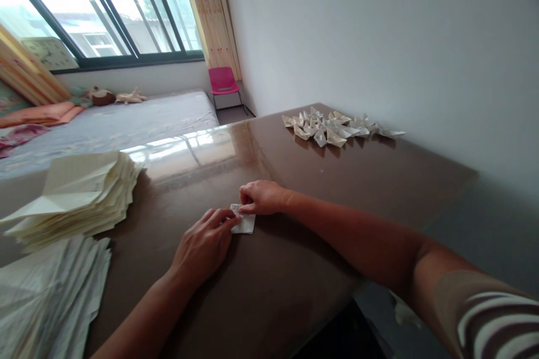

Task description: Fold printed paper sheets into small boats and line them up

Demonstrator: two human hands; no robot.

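A small folded piece of printed paper (246, 226) lies on the brown glossy table between my hands. My left hand (206, 240) grips its left side, thumb and fingers close together at the edge. From the upper right, my right hand (261, 197) pinches the paper with curled fingers, the thumb against its top surface. Fingers cover part of the upper half, so the folds there are hidden. Farther off, a cluster of folded paper boats (322, 128) stands near the wall.
Stacked cream paper sheets (80, 196) sit at the table's left, with a stack of greyish printed sheets (50, 291) nearer me. The table (295, 286) runs along a white wall. Beyond it are a bed (172, 109) and a pink chair (223, 81).
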